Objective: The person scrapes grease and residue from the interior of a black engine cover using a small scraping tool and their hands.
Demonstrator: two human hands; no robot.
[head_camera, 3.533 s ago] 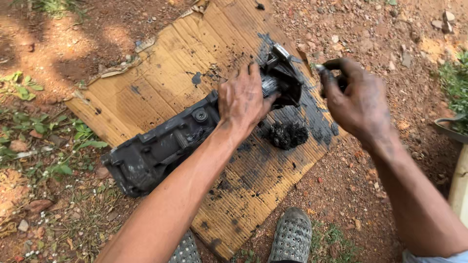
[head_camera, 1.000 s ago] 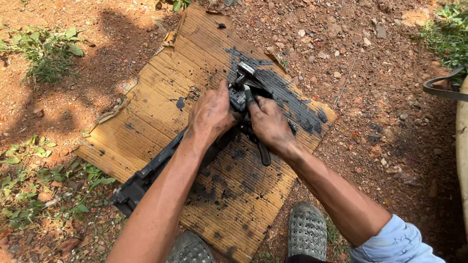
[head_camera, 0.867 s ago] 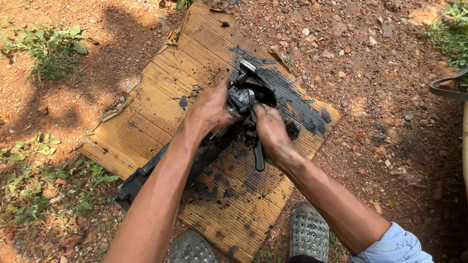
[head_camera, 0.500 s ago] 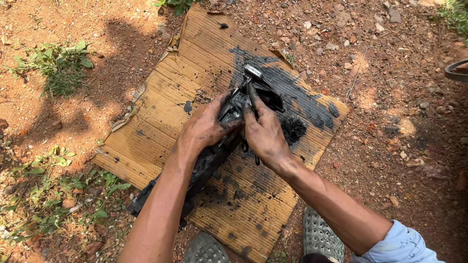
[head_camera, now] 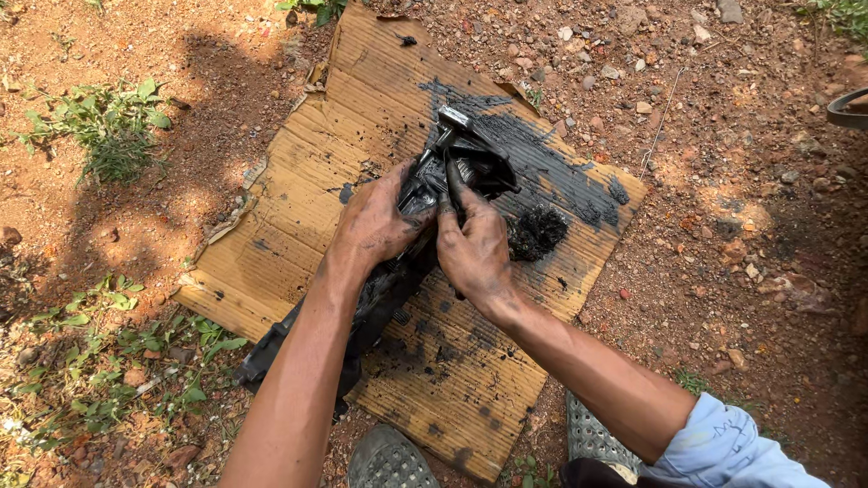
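The work sits on a flattened sheet of cardboard [head_camera: 298, 190] laid over red, stony ground. A long, black, grease-caked engine part [head_camera: 380, 298] lies diagonally across the sheet, its near end passing under the left forearm and its far end raised between both hands.

The left hand [head_camera: 375, 221] is closed around the upper body of the part, fingers wrapped over it, steadying it. The right hand [head_camera: 472, 248] is closed on a slim dark tool [head_camera: 449, 176] whose tip is pressed into the far end of the part; the exact type of tool cannot be told.

1 clump of black sludge [head_camera: 537, 232] lies on the cardboard just beside the right hand, and a wide black smear runs across the upper right of the sheet. In my judgement this shows scraping is well under way. The part itself is still heavily coated along its whole visible length, so most of the cleaning appears to remain.

2 perforated grey sandals [head_camera: 391, 459] show at the lower edge.
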